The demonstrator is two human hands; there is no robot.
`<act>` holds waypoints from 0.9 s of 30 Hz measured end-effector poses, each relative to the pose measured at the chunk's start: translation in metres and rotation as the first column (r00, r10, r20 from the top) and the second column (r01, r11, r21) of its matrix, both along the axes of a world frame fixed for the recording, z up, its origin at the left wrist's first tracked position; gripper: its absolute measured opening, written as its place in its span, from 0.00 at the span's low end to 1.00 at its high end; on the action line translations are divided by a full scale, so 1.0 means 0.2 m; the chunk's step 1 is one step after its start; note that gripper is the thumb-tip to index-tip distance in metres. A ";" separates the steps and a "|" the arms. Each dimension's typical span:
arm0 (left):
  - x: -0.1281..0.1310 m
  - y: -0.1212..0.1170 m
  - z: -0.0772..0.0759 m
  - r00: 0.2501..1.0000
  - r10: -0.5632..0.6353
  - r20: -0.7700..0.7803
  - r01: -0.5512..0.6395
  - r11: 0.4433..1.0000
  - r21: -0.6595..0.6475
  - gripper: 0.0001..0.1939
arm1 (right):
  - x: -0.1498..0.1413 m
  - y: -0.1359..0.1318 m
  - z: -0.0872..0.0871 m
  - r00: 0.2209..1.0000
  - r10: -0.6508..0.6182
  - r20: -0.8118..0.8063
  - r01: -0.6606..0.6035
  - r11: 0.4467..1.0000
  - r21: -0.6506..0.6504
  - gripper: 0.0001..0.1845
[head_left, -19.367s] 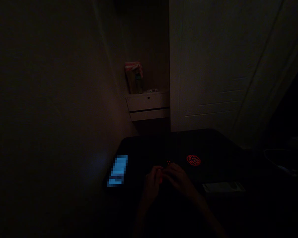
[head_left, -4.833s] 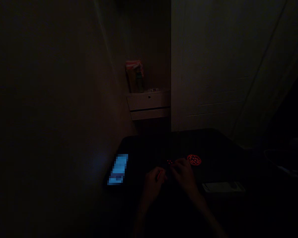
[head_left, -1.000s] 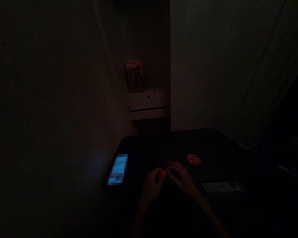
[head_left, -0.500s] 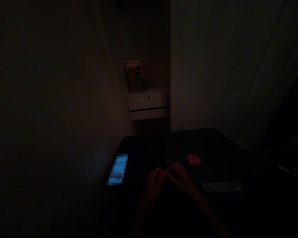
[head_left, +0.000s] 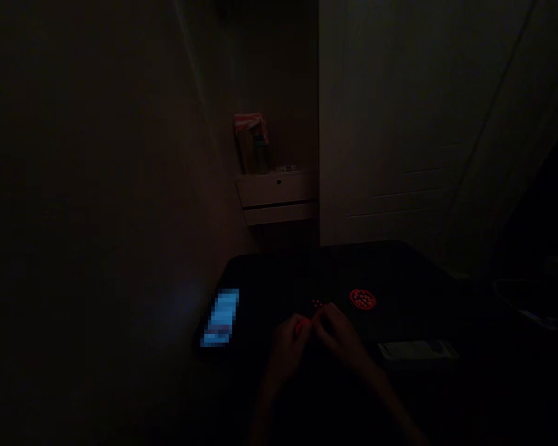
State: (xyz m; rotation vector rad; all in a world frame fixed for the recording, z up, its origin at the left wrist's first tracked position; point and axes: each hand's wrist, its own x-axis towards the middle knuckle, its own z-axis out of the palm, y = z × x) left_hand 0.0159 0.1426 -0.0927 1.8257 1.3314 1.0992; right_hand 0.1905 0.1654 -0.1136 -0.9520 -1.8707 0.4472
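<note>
In very dim light my left hand (head_left: 288, 339) is closed around a small red object (head_left: 302, 326), whose kind I cannot make out. Beside it, my right hand (head_left: 337, 331) has its fingers pinched close to the red object; whether anything is between those fingertips is too dark to see. Just beyond the hands lie several small red pieces (head_left: 317, 303) on the black table (head_left: 279, 275). Farther right is a round red-rimmed dish-like thing (head_left: 363, 299) with several small red pieces within its rim.
A lit, blurred screen (head_left: 221, 317) lies at the table's left edge. A pale flat rectangular item (head_left: 417, 350) is to the right of my hands. Behind stand a drawer unit (head_left: 279, 189) with a red-and-white striped item (head_left: 250, 121) on top, and a large pale panel (head_left: 390, 124).
Both hands stay almost in place. My right fingertips have shifted very slightly at the red object; the table items have not moved.
</note>
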 end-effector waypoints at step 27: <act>0.00 0.00 0.00 1.000 0.013 0.016 -0.013 1.000 0.005 0.16 | 0.01 0.00 0.03 0.985 -0.043 -0.166 0.038 0.999 -0.032 0.11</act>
